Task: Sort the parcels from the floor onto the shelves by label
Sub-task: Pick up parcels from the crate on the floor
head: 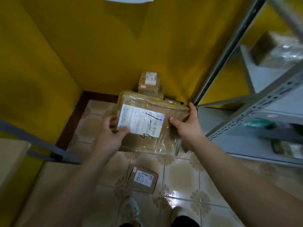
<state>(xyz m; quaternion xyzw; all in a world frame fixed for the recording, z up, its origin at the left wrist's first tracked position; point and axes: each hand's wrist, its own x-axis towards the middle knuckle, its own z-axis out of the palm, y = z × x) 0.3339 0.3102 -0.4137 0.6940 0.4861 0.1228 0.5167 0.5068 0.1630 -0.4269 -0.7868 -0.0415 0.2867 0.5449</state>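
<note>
Floor: glossy patterned tiles (180,177), meeting yellow walls (98,46) beyond the fingertips.
Held parcel: flat brown carton (141,143) wrapped in clear film, held between both hands above the tiles; its white label (141,120), marked with black handwritten strokes, faces up.
Left hand (111,133): grips the carton's left edge, thumb on the label's near corner, fingers hidden underneath.
Right hand (188,126): grips the right edge, thumb on top, fingers curled round the side.
Other parcels: small labelled box (142,179) on the tiles below the wrists; corner box (148,82) past the fingertips.
Shelving: grey metal rack (246,115) just right of the right fingers.
</note>
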